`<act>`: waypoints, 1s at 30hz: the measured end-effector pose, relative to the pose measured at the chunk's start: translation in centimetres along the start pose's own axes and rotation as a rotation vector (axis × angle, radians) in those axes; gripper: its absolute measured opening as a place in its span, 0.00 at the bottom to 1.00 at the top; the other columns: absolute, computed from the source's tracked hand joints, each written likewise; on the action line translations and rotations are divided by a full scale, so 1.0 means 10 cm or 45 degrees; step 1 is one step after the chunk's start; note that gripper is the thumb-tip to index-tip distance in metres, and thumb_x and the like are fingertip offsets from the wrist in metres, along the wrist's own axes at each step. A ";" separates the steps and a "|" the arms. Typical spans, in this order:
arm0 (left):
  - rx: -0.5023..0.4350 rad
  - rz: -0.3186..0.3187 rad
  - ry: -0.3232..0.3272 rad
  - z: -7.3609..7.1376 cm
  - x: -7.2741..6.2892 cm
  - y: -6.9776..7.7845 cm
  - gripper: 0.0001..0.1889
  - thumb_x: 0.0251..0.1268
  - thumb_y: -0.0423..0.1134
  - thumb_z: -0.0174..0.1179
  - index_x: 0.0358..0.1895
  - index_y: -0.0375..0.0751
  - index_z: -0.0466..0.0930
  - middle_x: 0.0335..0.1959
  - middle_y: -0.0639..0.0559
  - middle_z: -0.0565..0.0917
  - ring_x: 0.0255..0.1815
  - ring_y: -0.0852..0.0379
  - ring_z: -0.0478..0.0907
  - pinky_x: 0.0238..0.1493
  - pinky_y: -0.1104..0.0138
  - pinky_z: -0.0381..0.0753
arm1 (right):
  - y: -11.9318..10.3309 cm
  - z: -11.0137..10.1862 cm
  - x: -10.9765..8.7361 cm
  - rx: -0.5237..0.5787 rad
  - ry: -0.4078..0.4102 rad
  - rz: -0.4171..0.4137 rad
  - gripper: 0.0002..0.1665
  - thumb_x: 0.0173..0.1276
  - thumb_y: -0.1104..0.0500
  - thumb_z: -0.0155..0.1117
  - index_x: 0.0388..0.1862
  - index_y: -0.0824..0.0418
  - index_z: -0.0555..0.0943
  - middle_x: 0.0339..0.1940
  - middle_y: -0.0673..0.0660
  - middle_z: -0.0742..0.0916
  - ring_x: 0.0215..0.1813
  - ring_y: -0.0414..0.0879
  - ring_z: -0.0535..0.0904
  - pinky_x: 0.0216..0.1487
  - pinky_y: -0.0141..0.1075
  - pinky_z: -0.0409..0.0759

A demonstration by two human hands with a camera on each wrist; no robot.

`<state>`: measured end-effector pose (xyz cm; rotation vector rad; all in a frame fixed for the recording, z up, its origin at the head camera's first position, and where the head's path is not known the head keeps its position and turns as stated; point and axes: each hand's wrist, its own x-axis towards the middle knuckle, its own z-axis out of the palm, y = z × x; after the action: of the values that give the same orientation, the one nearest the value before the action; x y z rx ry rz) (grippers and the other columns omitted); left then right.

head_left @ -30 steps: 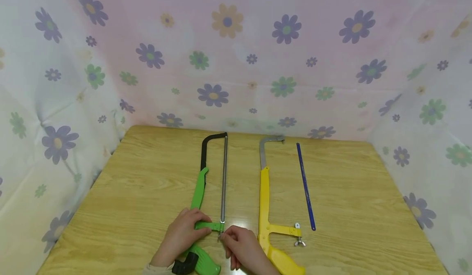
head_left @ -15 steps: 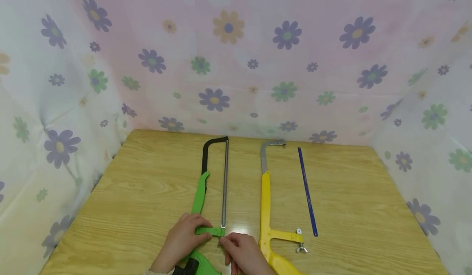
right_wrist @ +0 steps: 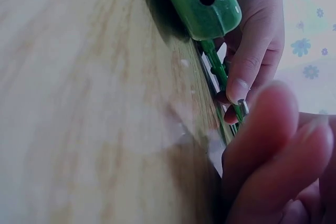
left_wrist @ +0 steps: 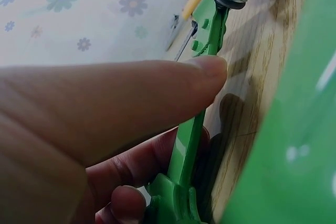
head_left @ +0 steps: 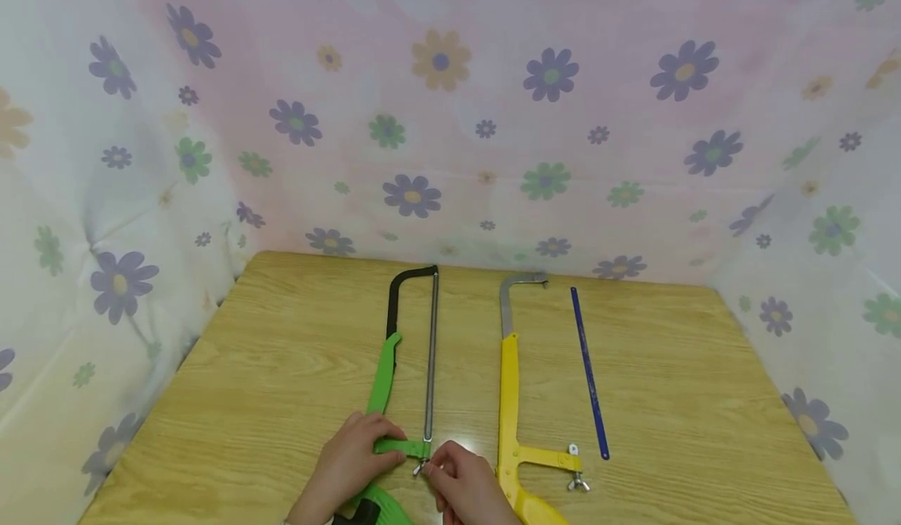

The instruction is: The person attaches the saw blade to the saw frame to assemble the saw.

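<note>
A green hacksaw (head_left: 382,376) with a black front bow lies on the table, a grey blade (head_left: 432,353) along its open side. My left hand (head_left: 352,451) grips the short green arm (head_left: 401,448) that leads to the blade's near end. In the left wrist view, the thumb (left_wrist: 157,85) lies across one side of that arm and fingers show behind it. My right hand (head_left: 468,482) pinches at the wing nut (head_left: 420,468) on the arm's end, thumb and forefinger close together. The fingertips partly hide the nut.
To the right lies a yellow hacksaw (head_left: 510,400) with a grey bow, its own wing nut (head_left: 579,481), and no blade fitted. Beyond it a loose blue blade (head_left: 590,376) lies on the wooden table (head_left: 669,400). Flowered cloth (head_left: 486,79) surrounds the back and sides.
The wing nut has turned and its wings show more clearly beside my right fingertips. My left hand keeps its grip. The whole view has shifted slightly, with the table lower in the picture.
</note>
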<state>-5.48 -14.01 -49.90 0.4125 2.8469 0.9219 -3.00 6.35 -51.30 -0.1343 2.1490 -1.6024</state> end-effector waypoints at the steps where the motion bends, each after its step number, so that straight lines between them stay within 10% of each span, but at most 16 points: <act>1: 0.000 -0.003 -0.002 0.00 0.00 0.00 0.10 0.49 0.57 0.60 0.34 0.63 0.80 0.35 0.70 0.74 0.34 0.64 0.63 0.27 0.71 0.64 | 0.00 0.00 0.00 0.002 0.008 -0.007 0.15 0.60 0.46 0.58 0.30 0.56 0.72 0.10 0.51 0.75 0.06 0.38 0.68 0.07 0.32 0.66; 30: -0.013 -0.013 -0.034 0.02 0.01 -0.03 0.10 0.48 0.58 0.60 0.33 0.64 0.80 0.34 0.72 0.73 0.32 0.66 0.62 0.27 0.72 0.63 | 0.05 -0.01 0.06 -0.119 0.004 -0.070 0.13 0.62 0.46 0.56 0.27 0.52 0.80 0.08 0.46 0.77 0.09 0.36 0.67 0.11 0.30 0.63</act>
<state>-5.58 -14.14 -50.22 0.4055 2.8167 0.9212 -3.41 6.38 -51.96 -0.2228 2.2412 -1.5330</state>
